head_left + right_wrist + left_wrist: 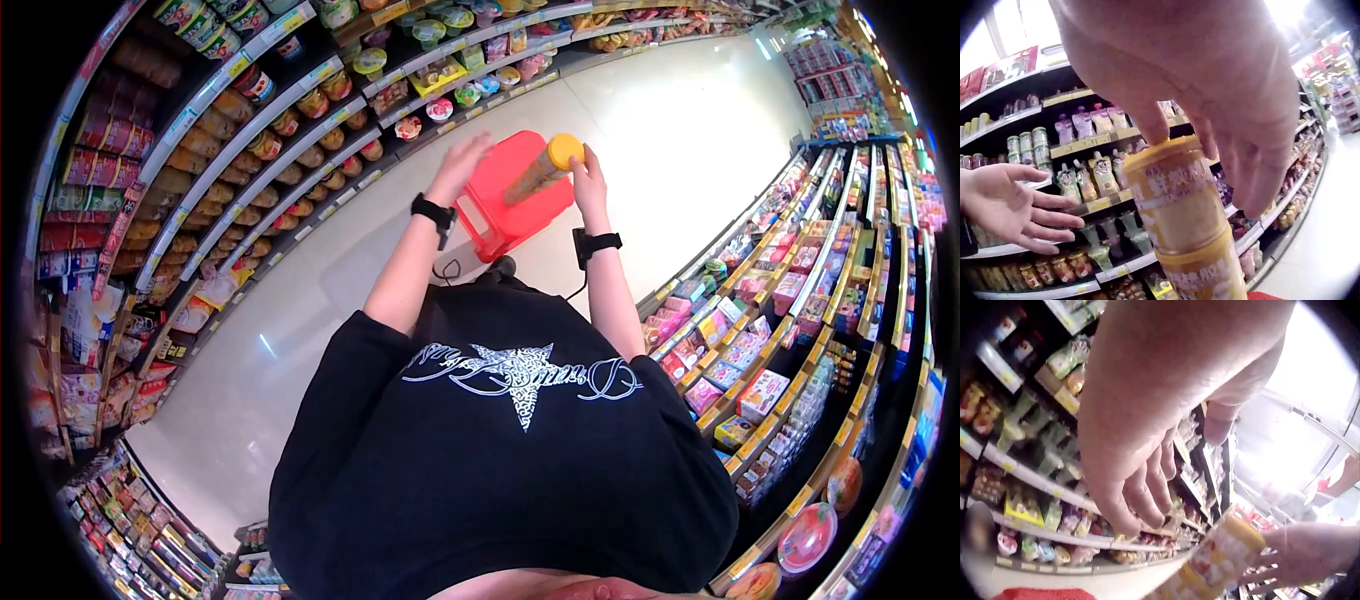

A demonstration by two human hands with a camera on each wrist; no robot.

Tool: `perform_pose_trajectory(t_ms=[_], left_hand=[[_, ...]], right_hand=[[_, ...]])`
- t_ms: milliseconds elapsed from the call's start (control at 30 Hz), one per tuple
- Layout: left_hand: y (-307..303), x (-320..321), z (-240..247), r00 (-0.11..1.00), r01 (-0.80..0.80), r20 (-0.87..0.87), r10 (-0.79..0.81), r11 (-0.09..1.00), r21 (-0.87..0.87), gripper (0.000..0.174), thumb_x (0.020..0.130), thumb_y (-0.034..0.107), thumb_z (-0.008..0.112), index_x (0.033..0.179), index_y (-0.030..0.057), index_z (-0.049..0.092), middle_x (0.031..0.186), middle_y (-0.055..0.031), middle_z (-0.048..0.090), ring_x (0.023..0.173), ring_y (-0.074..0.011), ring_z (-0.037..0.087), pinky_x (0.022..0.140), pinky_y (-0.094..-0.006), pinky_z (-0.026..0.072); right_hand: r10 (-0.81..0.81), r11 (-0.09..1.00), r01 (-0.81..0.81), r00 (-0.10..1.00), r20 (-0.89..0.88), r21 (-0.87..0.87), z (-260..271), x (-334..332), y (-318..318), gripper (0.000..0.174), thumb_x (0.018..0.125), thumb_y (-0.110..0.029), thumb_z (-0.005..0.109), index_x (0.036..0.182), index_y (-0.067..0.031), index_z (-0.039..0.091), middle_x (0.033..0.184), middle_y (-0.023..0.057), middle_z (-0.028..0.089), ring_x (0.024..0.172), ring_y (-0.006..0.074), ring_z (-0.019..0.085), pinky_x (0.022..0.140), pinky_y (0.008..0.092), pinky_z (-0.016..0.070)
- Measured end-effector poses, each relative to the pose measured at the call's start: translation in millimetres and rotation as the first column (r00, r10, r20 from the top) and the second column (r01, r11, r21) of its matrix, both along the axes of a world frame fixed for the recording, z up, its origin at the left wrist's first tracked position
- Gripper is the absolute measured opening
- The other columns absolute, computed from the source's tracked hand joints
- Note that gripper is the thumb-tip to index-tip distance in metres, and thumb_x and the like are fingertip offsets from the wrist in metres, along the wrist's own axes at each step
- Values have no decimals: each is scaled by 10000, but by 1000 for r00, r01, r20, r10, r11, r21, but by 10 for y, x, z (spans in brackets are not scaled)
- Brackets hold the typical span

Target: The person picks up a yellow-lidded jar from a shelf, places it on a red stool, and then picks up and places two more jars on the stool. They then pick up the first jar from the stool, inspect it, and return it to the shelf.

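Observation:
My right hand [592, 185] holds a tall stack of yellow-lidded tubs [540, 172] near its top. In the right wrist view, the thumb touches the top lid of the tubs [1179, 206] and fingers reach round its far side. Printed lettering and yellow bands show on their walls. The stack leans over a red plastic piece [520, 215] with a slot-like opening along one side. My left hand [462, 165] is apart from the stack, over the red piece's other edge. In the right wrist view, that left hand [1019, 203] has its fingers spread and holds nothing.
Shelves [330, 90] of jars, cups and pouches run along one side of the aisle. Opposite stand tiered shelves of boxed goods [765, 395]. A pale shiny floor [660, 110] stretches between them. A dark cable [450, 270] shows near the person's body.

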State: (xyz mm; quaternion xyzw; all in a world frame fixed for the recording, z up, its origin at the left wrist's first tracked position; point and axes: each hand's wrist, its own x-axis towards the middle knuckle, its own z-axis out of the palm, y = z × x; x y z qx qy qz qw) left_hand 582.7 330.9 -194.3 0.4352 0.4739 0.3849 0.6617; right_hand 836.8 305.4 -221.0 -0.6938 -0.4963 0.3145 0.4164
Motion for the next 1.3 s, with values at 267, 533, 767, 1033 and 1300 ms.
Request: perform_pose_trajectory(t_ms=[267,533,767,1033,1300], left_hand=[[-222,-914,978,922,-386,128,365,849,361,424,969,259,498,1326,31,497,1223,-81,619,1088,-132,579,902,-224,399],[-666,-1905,1266,848,-528,202,490,746,405,513,963,112,518,1440,58,338,1267,-155,579,1136,-175,554,996,-294,404],[-1064,-2963,1210,768,-625,172,617,661,415,601,965,141,525,1488,84,234,1324,-155,532,1182,-175,526,989,-282,403],[-1682,-3769,1236,625,-736,154,765,512,443,601,956,94,523,1485,83,239,1333,-157,513,1150,-170,529,988,-285,406],[-1769,-4063,991,521,-823,188,833,431,370,666,943,136,560,1497,94,192,1347,-162,486,1122,-173,520,989,-308,401]], right_hand=[[26,976,-81,965,261,200,655,-528,131,497,905,-232,594,1298,41,458,1332,249,487,1271,358,446,1036,389,373],[449,873,-401,883,-136,277,1270,-2038,144,356,945,-175,551,1255,-6,507,1302,147,545,1220,235,506,989,313,399],[712,694,-666,579,-397,274,1315,-3208,50,272,976,-144,505,1208,-6,536,1177,97,610,1094,164,566,951,286,428],[815,526,-799,376,-441,292,1425,-4375,-89,299,989,-181,481,1214,10,530,1159,122,625,1075,182,591,938,287,442],[828,438,-872,298,-475,216,1338,-4893,72,345,1000,-252,453,1216,5,533,1161,127,629,1053,195,601,923,299,433]])
